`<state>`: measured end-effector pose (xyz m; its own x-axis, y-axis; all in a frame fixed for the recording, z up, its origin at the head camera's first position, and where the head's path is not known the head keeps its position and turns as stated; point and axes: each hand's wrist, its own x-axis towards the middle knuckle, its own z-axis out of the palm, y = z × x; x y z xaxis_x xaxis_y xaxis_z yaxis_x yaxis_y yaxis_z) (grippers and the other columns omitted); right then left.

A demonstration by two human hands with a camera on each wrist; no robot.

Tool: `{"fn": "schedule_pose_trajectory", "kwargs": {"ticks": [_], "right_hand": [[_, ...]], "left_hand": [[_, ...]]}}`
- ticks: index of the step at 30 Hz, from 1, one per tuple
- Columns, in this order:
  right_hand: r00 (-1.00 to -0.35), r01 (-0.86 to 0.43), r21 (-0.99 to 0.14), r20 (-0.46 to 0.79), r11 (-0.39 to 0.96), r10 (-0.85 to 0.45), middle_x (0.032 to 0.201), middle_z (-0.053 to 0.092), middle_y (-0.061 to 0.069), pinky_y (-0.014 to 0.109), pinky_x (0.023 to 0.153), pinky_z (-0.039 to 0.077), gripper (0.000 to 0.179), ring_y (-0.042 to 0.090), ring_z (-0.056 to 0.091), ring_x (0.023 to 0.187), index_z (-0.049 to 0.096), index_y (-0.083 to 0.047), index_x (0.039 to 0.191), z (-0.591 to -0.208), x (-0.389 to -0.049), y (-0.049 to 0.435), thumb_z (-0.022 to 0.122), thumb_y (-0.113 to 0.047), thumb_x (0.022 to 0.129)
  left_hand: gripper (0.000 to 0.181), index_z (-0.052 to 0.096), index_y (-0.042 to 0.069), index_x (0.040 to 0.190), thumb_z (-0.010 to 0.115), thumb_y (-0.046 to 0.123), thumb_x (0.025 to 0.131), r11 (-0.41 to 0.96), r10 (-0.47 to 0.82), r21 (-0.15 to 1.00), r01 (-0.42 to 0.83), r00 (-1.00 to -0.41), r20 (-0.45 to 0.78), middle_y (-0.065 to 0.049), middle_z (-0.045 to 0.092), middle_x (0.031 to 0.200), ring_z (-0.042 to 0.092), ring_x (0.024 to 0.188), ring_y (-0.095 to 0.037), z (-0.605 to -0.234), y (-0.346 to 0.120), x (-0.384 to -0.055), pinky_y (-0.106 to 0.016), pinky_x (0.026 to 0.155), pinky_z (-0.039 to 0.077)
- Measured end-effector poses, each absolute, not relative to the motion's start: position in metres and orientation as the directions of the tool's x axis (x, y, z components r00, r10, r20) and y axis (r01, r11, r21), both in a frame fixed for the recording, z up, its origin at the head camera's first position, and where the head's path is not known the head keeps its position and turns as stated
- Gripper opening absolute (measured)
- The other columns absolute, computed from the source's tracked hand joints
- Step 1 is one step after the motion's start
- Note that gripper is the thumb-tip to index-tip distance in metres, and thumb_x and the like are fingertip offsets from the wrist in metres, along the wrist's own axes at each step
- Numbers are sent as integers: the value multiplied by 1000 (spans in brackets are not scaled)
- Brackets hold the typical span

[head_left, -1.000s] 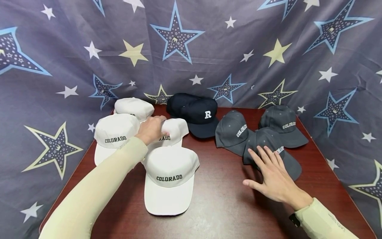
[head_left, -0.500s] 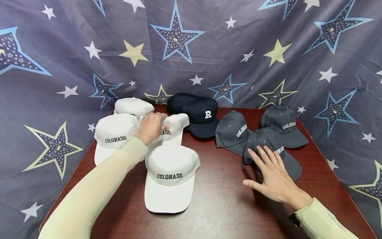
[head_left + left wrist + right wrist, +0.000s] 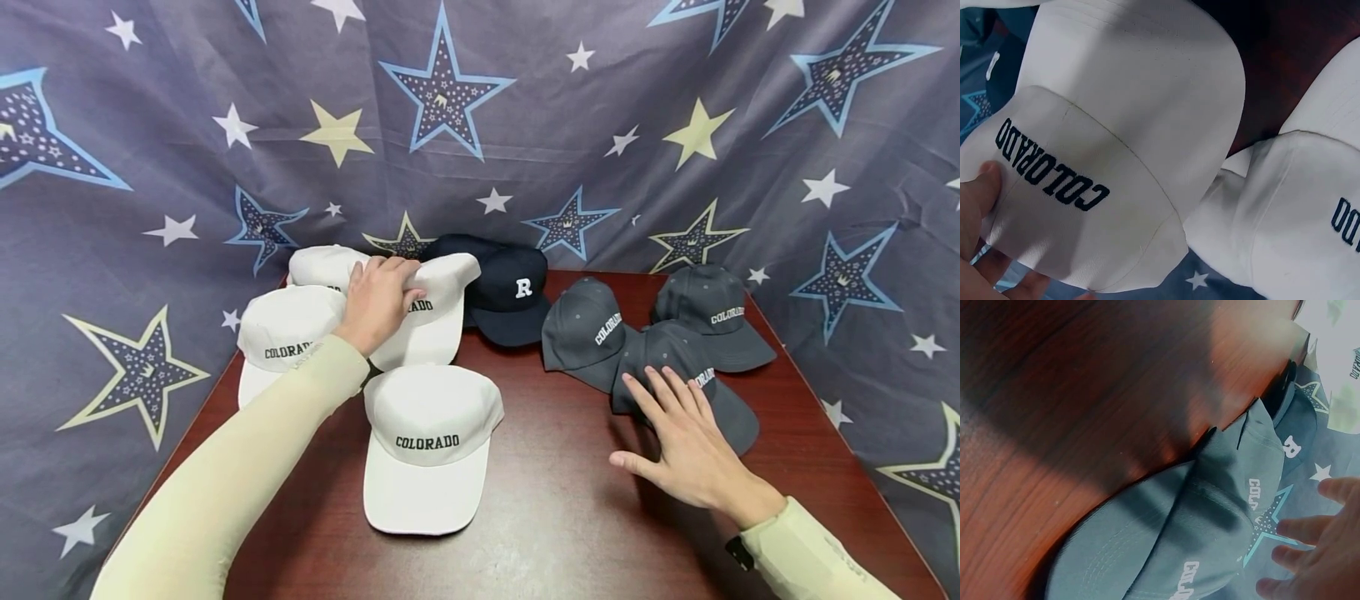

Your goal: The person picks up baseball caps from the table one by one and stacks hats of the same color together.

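Note:
My left hand (image 3: 378,304) grips a white cap (image 3: 438,321) lettered COLORADO by its crown. In the left wrist view the thumb (image 3: 986,187) presses the front panel beside the letters, and the other fingers go behind the crown's edge. This cap is raised, and it overlaps the navy cap (image 3: 513,287) marked R in the head view. My right hand (image 3: 690,454) is spread over the nearest dark grey cap (image 3: 663,350), holding nothing; its finger shadows fall on the grey caps in the right wrist view.
Another white cap (image 3: 427,450) lies in front, brim toward me. Two more, a left white cap (image 3: 285,325) and a back white cap (image 3: 318,265), are partly covered by my left arm and hand. Two other grey caps, one left (image 3: 585,325) and one behind (image 3: 708,308), rest on the brown table (image 3: 555,500).
My left hand has lifted its white cap up and away from me, off the front white cap behind which it lay. The front cap shifted slightly. My right hand has stayed still.

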<state>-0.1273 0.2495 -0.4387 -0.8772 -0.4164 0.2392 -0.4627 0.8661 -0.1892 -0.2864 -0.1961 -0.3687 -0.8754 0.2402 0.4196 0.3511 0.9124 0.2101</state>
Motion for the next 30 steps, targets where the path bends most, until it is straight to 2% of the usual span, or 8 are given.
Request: {"fn": "schedule_pose_trajectory", "kwargs": {"ticks": [7,20,27,30], "right_hand": [[-877,-463,-193,242,865,-416,163,30,22,66,118,9,101,45,18,151,31,-18,162,-438,-127,249,75,-63,83],[-880,-460,-196,234,866,-414,163,30,22,66,118,9,101,45,18,151,30,-19,163,-437,-126,249,75,-63,84],[-877,-465,-192,236,864,-419,163,30,22,66,118,9,101,46,18,151,30,-19,163,-437,-126,249,75,-64,84],[-874,-469,-189,239,863,-423,163,30,22,65,118,9,101,46,18,151,30,-18,162,-438,-126,249,74,-65,84]], "left_hand": [[43,65,9,130,76,27,93,912,240,178,371,-832,501,-15,67,128,55,120,-44,-354,-197,-285,-69,108,32],[42,65,9,130,73,29,95,907,232,187,378,-817,527,-15,66,129,53,121,-44,-323,-192,-280,-71,112,26],[41,64,11,130,71,34,97,909,254,187,373,-850,461,-12,66,129,53,118,-42,-305,-188,-274,-66,113,27],[42,64,12,131,70,36,97,907,284,172,383,-862,421,-11,66,130,55,116,-41,-298,-184,-268,-64,109,30]]}}
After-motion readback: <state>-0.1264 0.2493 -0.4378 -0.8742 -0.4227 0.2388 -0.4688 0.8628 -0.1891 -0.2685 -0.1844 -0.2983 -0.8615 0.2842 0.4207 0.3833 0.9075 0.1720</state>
